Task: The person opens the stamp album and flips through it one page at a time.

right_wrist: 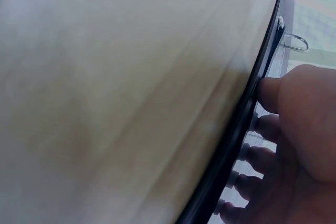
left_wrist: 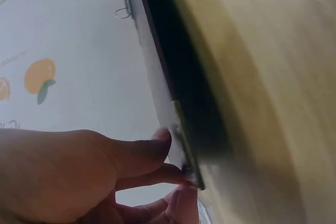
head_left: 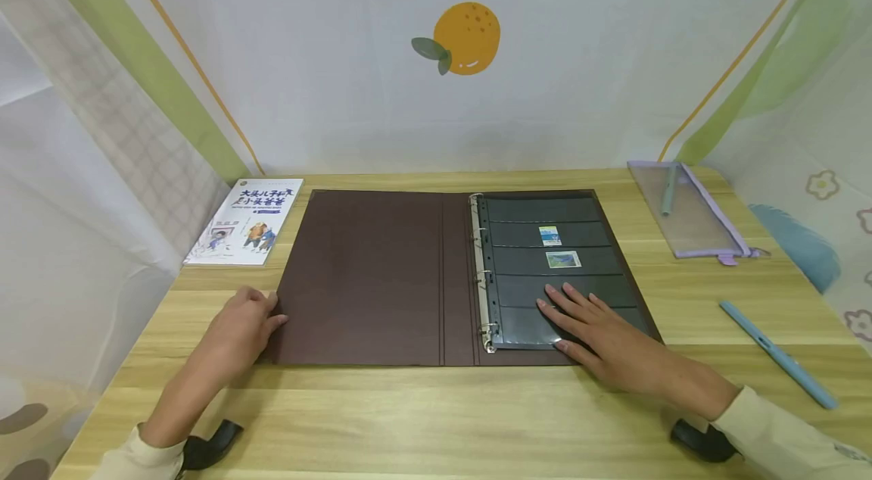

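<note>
Pale sleeves (head_left: pixel 783 431) lead to the left hand (head_left: pixel 241 328), pinching the left edge of an open dark-brown ring binder (head_left: pixel 375 275), and the right hand (head_left: pixel 606 340), spread flat on its black pocketed page (head_left: pixel 521 289), two small stamps (head_left: pixel 563 260) just beyond.

- We count one left hand (left_wrist: pixel 100 174), fingers (left_wrist: pixel 181 203) touching a cover (left_wrist: pixel 163 69) at its metal corner (left_wrist: pixel 187 148).
- Two rings (left_wrist: pixel 124 9), beyond.
- Table (left_wrist: pixel 278 77), wood-grained, right.
- Cloth (left_wrist: pixel 100 82) behind, fruit-printed.
</note>
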The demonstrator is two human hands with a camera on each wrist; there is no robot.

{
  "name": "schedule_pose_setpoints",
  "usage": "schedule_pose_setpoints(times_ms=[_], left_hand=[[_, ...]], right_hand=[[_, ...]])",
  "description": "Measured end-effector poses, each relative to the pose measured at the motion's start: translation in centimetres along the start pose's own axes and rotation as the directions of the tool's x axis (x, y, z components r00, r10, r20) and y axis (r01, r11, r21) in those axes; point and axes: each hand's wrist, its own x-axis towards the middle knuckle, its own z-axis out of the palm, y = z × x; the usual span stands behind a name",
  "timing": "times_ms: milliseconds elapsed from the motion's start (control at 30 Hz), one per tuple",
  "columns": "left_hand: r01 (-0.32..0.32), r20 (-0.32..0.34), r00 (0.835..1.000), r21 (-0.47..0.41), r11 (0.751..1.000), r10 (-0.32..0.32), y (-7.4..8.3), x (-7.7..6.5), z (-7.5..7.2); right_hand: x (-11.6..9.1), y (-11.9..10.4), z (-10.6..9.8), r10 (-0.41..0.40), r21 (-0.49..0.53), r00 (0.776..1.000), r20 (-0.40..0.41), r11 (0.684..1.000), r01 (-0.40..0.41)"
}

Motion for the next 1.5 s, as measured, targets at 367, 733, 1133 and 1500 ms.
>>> schedule_pose_setpoints(times_ms=[367, 733, 1133, 1500], left_hand=[[-0.092, -0.074, 0.991, 0.181, 0.979, 0.107, 0.2, -0.7, 1.7], [-0.085, -0.037, 0.994, 0.285, 0.955, 0.099, 3.5, -0.2, 1.1], [-0.312, 0.218, 0.928, 0.011, 0.950, 0.302, 9.9, 2.9, 2.2], [-0.303, 0.343, 0.897, 0.018, 0.953, 0.278, 10.8, 3.8, 3.0]], right_hand=[[0.0, -0.1, -0.1, 0.010, 0.001, 1.000, 0.007, 1.000, -0.010], [-0.1, -0.2, -0.4, 0.029, -0.006, 0.999, 0.021, 1.000, -0.029], [0.0, -0.4, -1.1, 0.022, -0.026, 0.999, 0.043, 0.999, -0.021], [2.2, 4.1, -5.0, 0.097, -0.013, 0.995, 0.038, 0.995, -0.097]])
